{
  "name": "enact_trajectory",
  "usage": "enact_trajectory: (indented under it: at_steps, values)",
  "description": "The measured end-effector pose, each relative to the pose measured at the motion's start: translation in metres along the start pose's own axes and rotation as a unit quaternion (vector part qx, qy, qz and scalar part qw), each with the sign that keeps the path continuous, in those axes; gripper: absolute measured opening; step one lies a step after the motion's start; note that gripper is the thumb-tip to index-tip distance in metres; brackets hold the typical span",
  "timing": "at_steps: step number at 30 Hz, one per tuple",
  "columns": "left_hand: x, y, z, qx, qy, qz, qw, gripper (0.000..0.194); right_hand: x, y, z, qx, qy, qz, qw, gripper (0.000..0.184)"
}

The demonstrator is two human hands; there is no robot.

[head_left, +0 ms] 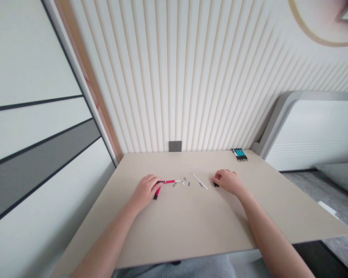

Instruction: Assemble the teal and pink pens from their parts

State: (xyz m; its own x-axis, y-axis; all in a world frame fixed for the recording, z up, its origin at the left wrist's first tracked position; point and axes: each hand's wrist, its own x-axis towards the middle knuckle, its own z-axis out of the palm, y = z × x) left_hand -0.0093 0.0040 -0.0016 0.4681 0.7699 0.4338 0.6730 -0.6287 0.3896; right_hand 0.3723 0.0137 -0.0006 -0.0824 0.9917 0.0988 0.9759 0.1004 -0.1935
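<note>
1. left hand (146,188): palm down, fingers bent and touching 2 red-and-black pieces, a white-tipped one (169,181) pointing inward and a shorter one (157,192) angled toward the near edge. we cannot tell whether it grips them or only rests on them.
2. right hand (226,180): fingers curled low, tips at the small black pieces (216,185). closed grasp or light contact: we cannot tell.
3. state of the pieces, our reading: a spread of separate parts. tiny loose bits (184,181) lie by the white tip, with 1 short grey piece (188,184) just beside them. a slim white rod (200,181) lies slantwise between the hands, unheld.
4. done, so far as we can see: parts are apart and laid out on the table (191,231) within reach of both hands. left: the bits, grey piece and rod are loose, and we see none of them joined to the red-and-black pieces. contact between the white tip and the nearest bits is too small to judge.
5. a row of teal-and-black pens (240,154) lies side by side near the far right corner, untouched.
6. arm pose: both forearms reach forward from the near side and converge; wrists low, hands well apart, left slightly nearer to us.
</note>
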Motion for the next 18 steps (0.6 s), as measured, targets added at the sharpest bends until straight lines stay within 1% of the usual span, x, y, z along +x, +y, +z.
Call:
enact_trajectory:
  at_steps: [3,8,11,14,16,18]
  values:
    - [0.0,0.0,0.001,0.0,-0.006,-0.002,1.0,0.02,-0.001,-0.003,0.0,0.003,0.006,-0.012,1.0,0.028]
    - [0.0,-0.001,0.003,-0.007,0.0,0.002,1.0,0.02,0.003,-0.007,0.006,0.012,0.016,0.016,1.0,0.021]
    - [0.0,-0.001,0.002,-0.007,-0.001,-0.001,1.0,0.019,0.006,-0.008,0.011,0.044,0.031,0.006,0.999,0.02]
    - [0.0,0.001,0.001,-0.006,-0.005,-0.002,1.0,0.019,0.008,-0.012,0.014,0.122,0.061,-0.012,0.991,0.022]
    - [0.0,0.002,0.0,-0.007,-0.006,-0.001,1.0,0.018,0.007,-0.018,0.015,0.2,0.071,-0.027,0.977,0.027]
    - [0.0,0.002,0.001,-0.01,-0.005,0.001,1.0,0.018,0.004,-0.028,0.015,0.269,0.062,-0.059,0.959,0.03]
